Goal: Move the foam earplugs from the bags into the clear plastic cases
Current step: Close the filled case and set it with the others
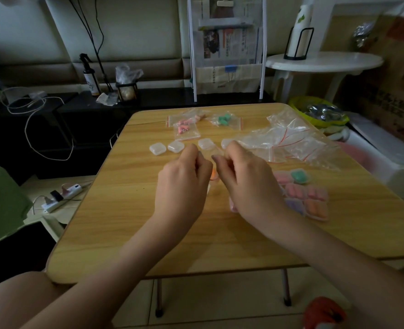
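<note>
The orange earplugs sit in a small bag pinched between the left hand and right hand, both grips clamped on its top edge, just above the counter. Tug too hard and I reckon the plugs pop out and roll off, missing the empty cases.

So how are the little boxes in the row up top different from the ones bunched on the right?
The row of cases looks empty and see-through white; the filled cases hold pink, orange, purple and green earplugs. The row of cases stands spaced apart in a line behind the hands; the filled cases are packed tightly together near the right hand. Both kinds are small, clear, rounded and closed, and sit on the wooden table.
</note>
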Tool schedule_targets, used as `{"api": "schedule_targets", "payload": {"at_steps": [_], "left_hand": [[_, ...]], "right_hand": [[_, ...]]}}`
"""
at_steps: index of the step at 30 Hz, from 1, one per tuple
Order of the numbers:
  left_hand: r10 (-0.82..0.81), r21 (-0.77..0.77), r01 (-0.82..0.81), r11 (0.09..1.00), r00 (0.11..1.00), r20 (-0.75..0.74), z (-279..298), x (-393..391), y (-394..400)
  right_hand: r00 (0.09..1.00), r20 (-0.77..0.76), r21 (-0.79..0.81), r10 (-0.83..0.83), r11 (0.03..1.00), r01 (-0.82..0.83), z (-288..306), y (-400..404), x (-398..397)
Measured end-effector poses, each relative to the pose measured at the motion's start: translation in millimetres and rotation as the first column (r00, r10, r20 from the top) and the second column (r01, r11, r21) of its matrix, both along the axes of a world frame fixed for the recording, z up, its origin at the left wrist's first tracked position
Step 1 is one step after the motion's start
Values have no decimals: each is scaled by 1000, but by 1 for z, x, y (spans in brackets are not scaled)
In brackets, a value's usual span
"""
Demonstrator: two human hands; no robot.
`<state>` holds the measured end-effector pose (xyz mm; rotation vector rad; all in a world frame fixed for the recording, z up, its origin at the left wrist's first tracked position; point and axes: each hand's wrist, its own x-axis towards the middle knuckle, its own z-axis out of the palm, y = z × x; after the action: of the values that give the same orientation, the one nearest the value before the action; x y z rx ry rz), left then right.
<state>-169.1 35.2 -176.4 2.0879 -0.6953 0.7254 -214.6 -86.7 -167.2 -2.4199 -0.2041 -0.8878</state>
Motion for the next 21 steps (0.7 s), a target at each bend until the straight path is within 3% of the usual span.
{"api": "schedule_targets", "payload": {"at_steps": [4, 6, 8, 12, 18, 21], "left_hand": [[-2, -6, 2, 1000, 1000, 24, -1, 1, 1], [-8, -1, 8, 1000, 999, 39, -1, 0, 0], [-18, 32, 15, 999, 996, 90, 0, -3, -2], [-67, 140, 33, 990, 969, 240, 1, -12, -7], [-186, 210, 129, 969, 943, 278, 2, -15, -5], [-173, 47, 169, 984, 980, 93, 13, -18, -1]], "right_hand": [[988, 146, -107, 44, 994, -28, 3, -4, 0], [985, 141, -125, 99, 989, -82, 0, -7, 1], [993, 29, -56, 114, 992, -113, -1, -8, 2], [933, -266, 252, 241, 952, -174, -2, -9, 5], [869, -232, 362, 436, 868, -339, -4, -7, 6], [887, -183, 443, 424, 841, -311, 0, -8, 7]]}}
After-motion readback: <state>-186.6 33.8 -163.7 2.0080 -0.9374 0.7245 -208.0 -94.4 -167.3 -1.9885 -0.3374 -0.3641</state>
